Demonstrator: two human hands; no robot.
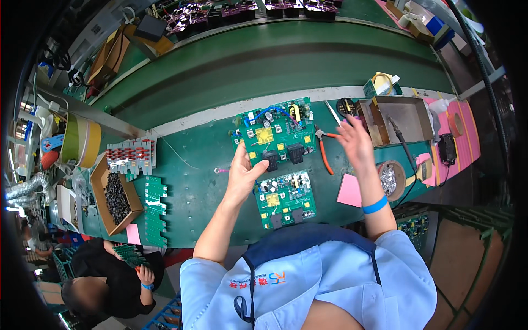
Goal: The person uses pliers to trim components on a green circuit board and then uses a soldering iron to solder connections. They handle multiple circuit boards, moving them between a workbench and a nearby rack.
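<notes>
My left hand (pixel 245 173) grips the lower left corner of a green circuit board (pixel 283 144), thumb on top. The board carries black blocks, a yellow-taped part and a blue wire. Just below it, nearer me, a second green circuit board (pixel 286 199) lies on the bench. To the right, my right hand (pixel 356 146) is raised with its fingers apart and nothing visible in it. It is near red-handled pliers (pixel 325 157), a pair of tweezers (pixel 333 114) and a round black object (pixel 345 105), partly hidden behind its fingertips.
On the right are a metal tray (pixel 379 135), a soldering iron (pixel 404 143), a tub of shiny bits (pixel 403 175) and a pink pad (pixel 348 191). Leftward stand a cardboard box (pixel 99 190) of black parts and green board strips (pixel 155 212). A co-worker (pixel 118 280) holds boards at lower left.
</notes>
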